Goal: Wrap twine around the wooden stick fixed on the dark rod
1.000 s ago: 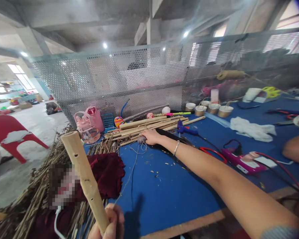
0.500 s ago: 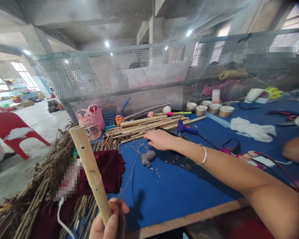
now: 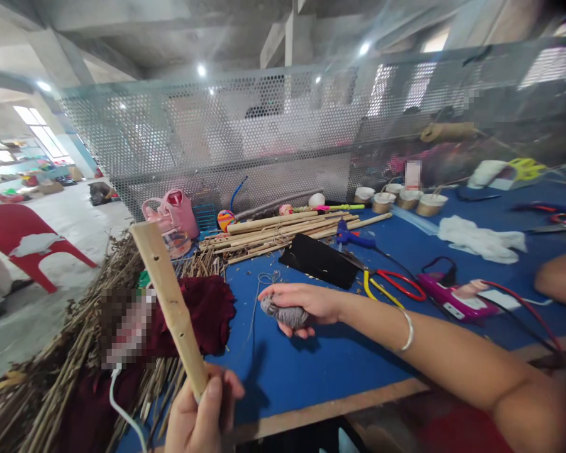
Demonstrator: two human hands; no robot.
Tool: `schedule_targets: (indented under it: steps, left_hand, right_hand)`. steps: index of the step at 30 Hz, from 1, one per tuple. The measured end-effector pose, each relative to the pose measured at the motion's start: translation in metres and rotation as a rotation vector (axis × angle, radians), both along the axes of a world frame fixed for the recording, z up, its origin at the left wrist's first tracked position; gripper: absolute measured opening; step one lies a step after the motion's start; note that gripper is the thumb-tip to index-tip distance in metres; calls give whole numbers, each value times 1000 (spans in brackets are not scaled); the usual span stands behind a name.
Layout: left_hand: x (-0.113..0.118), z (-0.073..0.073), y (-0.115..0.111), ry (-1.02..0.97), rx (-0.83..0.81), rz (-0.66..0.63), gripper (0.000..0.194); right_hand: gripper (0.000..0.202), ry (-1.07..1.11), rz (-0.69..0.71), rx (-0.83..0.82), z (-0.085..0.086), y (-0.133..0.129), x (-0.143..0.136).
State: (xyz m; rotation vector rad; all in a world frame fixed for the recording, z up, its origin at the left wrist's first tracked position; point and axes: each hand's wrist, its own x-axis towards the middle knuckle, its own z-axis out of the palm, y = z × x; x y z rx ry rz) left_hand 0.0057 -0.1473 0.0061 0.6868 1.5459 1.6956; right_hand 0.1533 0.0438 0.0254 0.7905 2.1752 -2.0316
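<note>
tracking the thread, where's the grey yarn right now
Below centre in the head view, the yarn is held in the right hand, over the table, nearer than the black strip.

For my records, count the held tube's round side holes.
2 on the bamboo tube: upper hole near its top, lower hole nearer the left hand; others may be hidden.

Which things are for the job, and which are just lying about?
For the job, it seems:
bamboo tube, in the left hand
yarn, in the right hand

Probably just lying about:
glue gun
dark red cloth
cups
</note>
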Motion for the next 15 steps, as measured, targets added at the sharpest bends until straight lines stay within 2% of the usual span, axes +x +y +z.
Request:
schedule_targets:
  steps: [2, 4, 7, 10, 13, 15]
  left_hand:
    - [0, 0, 5, 44, 7, -58, 37]
    - [0, -1, 10, 78, -3, -100, 33]
    - [0, -1, 14, 112, -49, -182, 28]
    - [2, 0, 14, 137, -72, -217, 33]
    - [0, 2, 11, 164, -74, -184, 36]
    - [-3, 3, 9, 194, -80, -111, 36]
  right_hand:
    - [47, 59, 42, -262, 0, -11, -1]
    - [54, 73, 49, -337, -3, -25, -4]
    - [65, 161, 85, -338, -8, -44, -10]
    - [69, 261, 150, -340, -11, -54, -16]
    - [73, 138, 287, -258, -13, -53, -17]
    - [72, 51, 355, -126, -10, -46, -13]
